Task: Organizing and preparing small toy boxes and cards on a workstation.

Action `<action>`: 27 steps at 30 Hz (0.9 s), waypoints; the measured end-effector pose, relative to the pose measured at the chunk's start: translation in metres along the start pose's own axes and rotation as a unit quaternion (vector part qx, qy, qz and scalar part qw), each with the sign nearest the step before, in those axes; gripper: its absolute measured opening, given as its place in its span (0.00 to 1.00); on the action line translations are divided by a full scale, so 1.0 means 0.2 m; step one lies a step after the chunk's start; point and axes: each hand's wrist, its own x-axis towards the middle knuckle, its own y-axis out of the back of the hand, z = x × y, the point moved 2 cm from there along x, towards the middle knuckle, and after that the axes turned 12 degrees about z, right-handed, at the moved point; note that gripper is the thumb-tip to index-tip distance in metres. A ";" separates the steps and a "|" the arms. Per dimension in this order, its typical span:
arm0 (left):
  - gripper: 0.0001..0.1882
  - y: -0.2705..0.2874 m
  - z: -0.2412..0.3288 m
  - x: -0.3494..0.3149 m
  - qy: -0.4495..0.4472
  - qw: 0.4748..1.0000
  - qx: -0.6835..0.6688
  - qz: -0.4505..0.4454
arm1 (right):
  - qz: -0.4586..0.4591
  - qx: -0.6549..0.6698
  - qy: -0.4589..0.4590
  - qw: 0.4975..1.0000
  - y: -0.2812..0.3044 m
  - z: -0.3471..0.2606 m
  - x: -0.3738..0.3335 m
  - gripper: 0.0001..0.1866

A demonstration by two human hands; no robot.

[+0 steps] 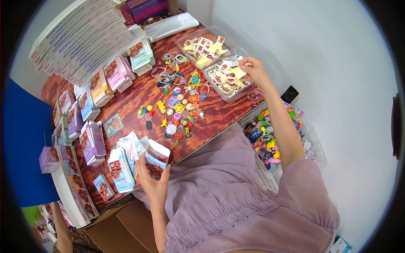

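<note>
My left hand [152,182] grips a small open carton [157,157] with a blue printed front, its white flaps up, at the table's near edge. Beside it lies a pile of flat blue cartons [121,170] with pale cards leaning between. My right hand [256,72] reaches over a clear plastic tray [231,98] of small printed paper squares. Its fingers are pinched together, and a whitish bit of paper shows at the fingertips. Small colourful toys and hair ties [179,109] are spread over the middle of the table.
A second clear tray [179,42] of paper squares stands behind. Stacked cartons [99,86] line the left, before tall stacks of white boxes [80,46]. At right, a bin of bagged trinkets [270,141] sits below the edge, near a phone [290,94]. Another person's arm [62,230] shows lower left.
</note>
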 end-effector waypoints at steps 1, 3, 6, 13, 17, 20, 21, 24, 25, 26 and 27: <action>0.39 0.00 -0.01 0.00 0.000 1.000 0.001 0.000 | 0.014 0.006 0.013 1.000 0.00 -0.01 -0.01 0.04; 0.39 0.00 -0.04 0.00 -0.037 0.999 0.022 -0.001 | 0.014 0.033 0.034 0.999 0.03 -0.02 0.00 0.05; 0.40 0.00 0.00 -0.01 -0.027 0.999 0.020 -0.005 | 0.009 0.077 0.032 0.996 0.09 -0.03 0.02 0.06; 0.41 -0.03 -0.01 -0.01 0.006 1.000 -0.001 -0.023 | 0.000 0.311 -0.144 0.939 0.18 -0.08 0.03 0.10; 0.40 -0.06 -0.01 -0.01 0.002 0.999 -0.025 -0.021 | -0.071 0.187 -0.089 0.976 0.31 0.04 0.15 0.12; 0.40 -0.06 -0.04 -0.01 -0.006 1.000 -0.024 -0.015 | -0.090 -0.134 -0.037 0.986 0.23 -0.05 0.12 0.09; 0.40 -0.06 -0.05 -0.01 -0.028 0.999 -0.014 -0.016 | -0.093 -0.226 0.070 0.967 0.21 -0.01 0.15 0.09; 0.41 -0.06 -0.06 -0.02 -0.039 0.999 0.000 -0.022 | -0.103 -0.348 0.208 0.908 0.16 0.02 0.17 0.09; 0.41 -0.05 -0.06 -0.02 -0.039 0.999 0.000 -0.020 | -0.110 -0.383 0.239 0.886 0.14 0.03 0.17 0.10; 0.42 -0.05 -0.06 -0.02 -0.051 0.999 0.003 -0.018 | -0.111 -0.383 0.241 0.885 0.14 0.03 0.18 0.10; 0.42 -0.04 -0.07 -0.02 -0.062 0.998 0.006 -0.015 | -0.107 -0.371 0.213 0.898 0.15 0.03 0.19 0.11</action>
